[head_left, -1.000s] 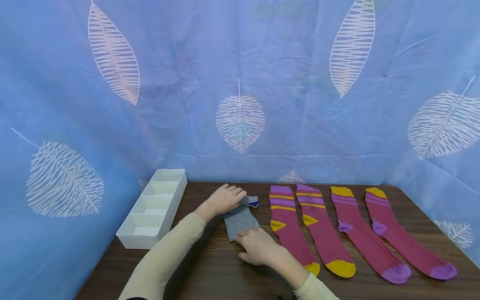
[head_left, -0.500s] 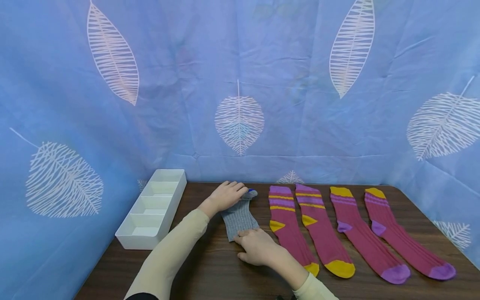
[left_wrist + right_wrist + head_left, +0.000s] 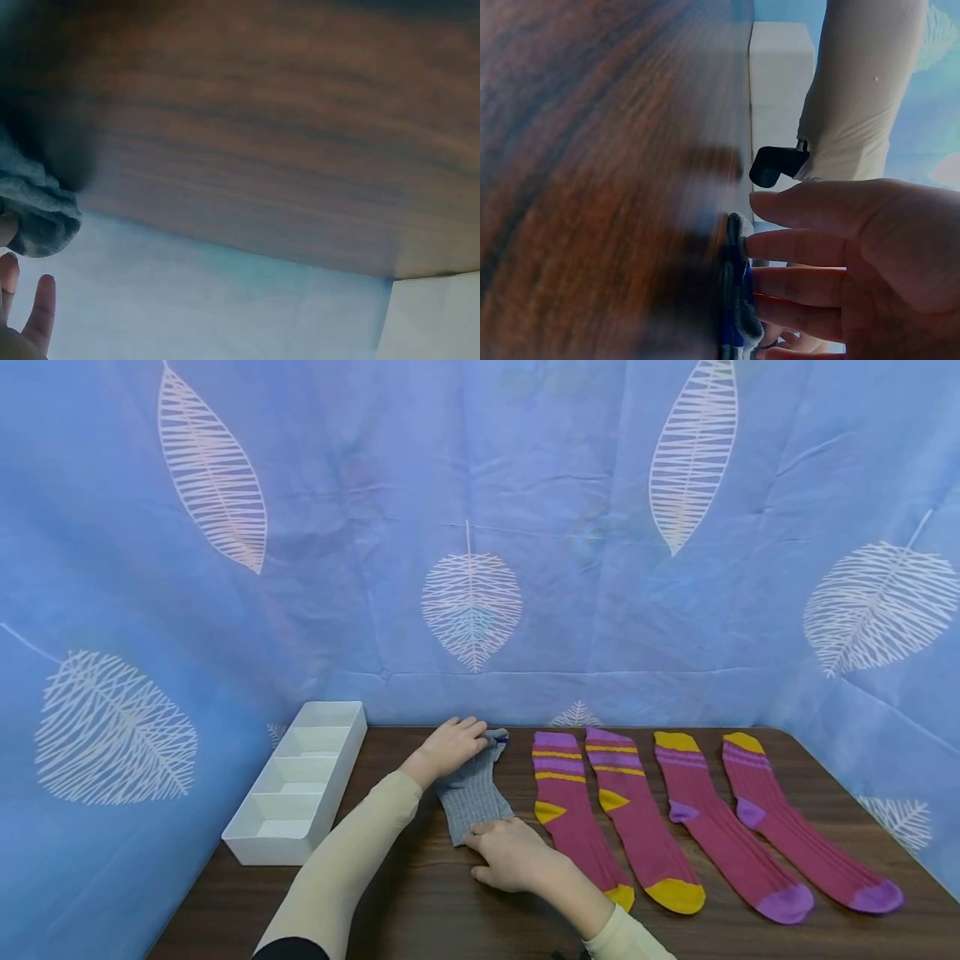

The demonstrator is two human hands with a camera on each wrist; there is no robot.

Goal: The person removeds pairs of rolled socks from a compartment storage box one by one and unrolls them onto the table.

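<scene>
A grey ribbed sock (image 3: 472, 797) with a bit of blue at its far end lies on the table, left of the purple-red socks. At that far end my left hand (image 3: 450, 747) grips the cloth. In the left wrist view the bunched sock end (image 3: 41, 217) sits against a fingertip, with other fingers (image 3: 39, 315) apart from it. My right hand (image 3: 513, 853) presses the sock's near end with its fingertips. Its fingers look nearly straight in the right wrist view, touching the sock (image 3: 739, 307). The left hand covers part of the sock's far left side.
Two purple-red socks with yellow toes (image 3: 675, 895) and two with purple toes (image 3: 786, 903) lie spread on the right. A white divided box (image 3: 341, 777) stands at the left. The dark wooden table (image 3: 420, 902) ends at a blue leaf-patterned curtain (image 3: 360, 568).
My left hand has drawn the sock's far end away from me, and its folded-over part now points farther back. The right hand stays on the near end. The head view has shifted slightly.
</scene>
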